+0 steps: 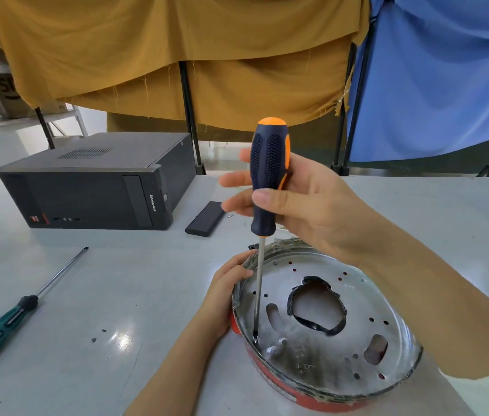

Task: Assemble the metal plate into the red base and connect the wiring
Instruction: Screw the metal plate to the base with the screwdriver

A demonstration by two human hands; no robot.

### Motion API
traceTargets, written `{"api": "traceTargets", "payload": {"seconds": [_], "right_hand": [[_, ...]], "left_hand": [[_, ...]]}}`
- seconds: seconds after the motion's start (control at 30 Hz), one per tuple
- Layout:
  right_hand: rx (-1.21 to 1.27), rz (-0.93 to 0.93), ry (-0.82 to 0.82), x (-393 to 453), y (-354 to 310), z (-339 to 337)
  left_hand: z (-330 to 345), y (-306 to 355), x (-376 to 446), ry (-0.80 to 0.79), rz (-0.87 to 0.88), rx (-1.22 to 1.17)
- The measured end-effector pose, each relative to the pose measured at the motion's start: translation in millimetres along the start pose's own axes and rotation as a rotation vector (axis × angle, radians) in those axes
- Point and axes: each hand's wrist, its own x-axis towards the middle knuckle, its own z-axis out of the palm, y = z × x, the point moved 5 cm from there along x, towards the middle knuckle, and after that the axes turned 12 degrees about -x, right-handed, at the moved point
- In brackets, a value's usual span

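Note:
A round shiny metal plate [327,343] with several holes and a large taped central cut-out sits inside the red base [267,376] at the lower right of the table. My right hand [306,205] grips the blue and orange handle of a screwdriver [268,175], held nearly upright. Its tip rests on the plate near the left rim, beside two small metal posts. My left hand [228,289] holds the left edge of the base and plate, fingers curled over the rim.
A green-handled screwdriver [11,313] lies at the left. A black computer case [96,187] stands at the back left, with a flat black device [205,219] beside it. Small screws and dark bits are scattered on the white table [117,280]. Cloth-draped frames stand behind.

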Motion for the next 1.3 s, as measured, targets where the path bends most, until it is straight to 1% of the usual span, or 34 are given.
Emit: {"api": "traceTargets", "payload": {"seconds": [0.1, 0.17, 0.23, 0.37, 0.4, 0.47, 0.53, 0.63, 0.7, 0.73, 0.83, 0.87, 0.9, 0.97, 1.03, 1.1, 1.17, 1.23, 1.3], "right_hand": [[-0.148, 0.012, 0.16, 2.0, 1.4, -2.8], [-0.18, 0.023, 0.208, 4.7, 2.2, -1.4], [-0.112, 0.047, 0.164, 5.6, 3.1, 2.0], [0.215, 0.056, -0.052, -2.5, 0.7, 3.4], [0.24, 0.049, -0.099, -5.5, -0.6, 2.6], [0.189, 0.03, -0.143, -7.6, -1.7, 2.6], [0.073, 0.041, -0.095, -5.3, -0.9, 5.3], [-0.214, 0.054, 0.118, 0.8, 1.1, 6.6], [-0.272, 0.048, 0.18, 5.1, 1.6, 10.7], [-0.247, 0.056, 0.169, 7.1, 2.2, 13.5], [0.025, 0.129, 0.029, 8.7, 4.9, 18.7], [0.068, 0.131, -0.008, 6.9, 5.2, 16.9], [0.045, 0.115, -0.031, 4.2, 5.6, 14.1], [-0.093, 0.07, -0.035, -0.2, 5.1, 8.3], [-0.169, 0.075, 0.04, -0.5, 5.7, 4.6], [-0.142, 0.097, 0.137, 1.7, 9.6, 2.5], [-0.131, 0.117, 0.173, 3.1, 13.5, 3.1], [-0.106, 0.119, 0.115, 4.3, 14.4, 6.8], [0.083, 0.121, 0.016, 2.9, 11.6, 10.1]], "left_hand": [[-1.2, -0.5, 0.2, 0.004, -0.006, 0.004], [-1.6, -0.5, 0.2, 0.003, -0.009, 0.011], [-1.7, 0.4, -0.2, 0.007, -0.004, 0.025], [-1.7, 0.3, 0.7, 0.012, 0.002, 0.055], [-1.7, -0.4, 1.2, 0.01, 0.0, 0.055], [-1.9, -0.7, 1.7, 0.002, 0.0, 0.053], [-1.8, 0.0, 1.4, -0.001, 0.005, 0.043], [-0.4, 0.8, -0.4, -0.018, 0.007, 0.032], [-0.5, -0.1, -0.4, -0.016, -0.005, 0.017], [-0.6, -0.4, -0.4, -0.012, -0.011, 0.01], [-0.6, -0.1, -0.3, -0.001, -0.005, 0.022], [-0.6, 0.0, 0.0, -0.002, 0.0, 0.03], [-0.8, 0.0, 0.2, -0.003, 0.004, 0.036], [-1.1, -0.1, 0.6, -0.009, 0.008, 0.037], [-1.4, -0.7, 0.8, -0.009, 0.003, 0.026], [-1.3, -0.6, 0.7, -0.005, -0.005, 0.013], [-0.8, -0.9, 0.3, -0.01, -0.012, 0.008], [-1.0, -0.9, 0.5, -0.007, -0.013, 0.016], [-1.4, -1.1, 0.7, -0.001, -0.01, 0.019]]}}
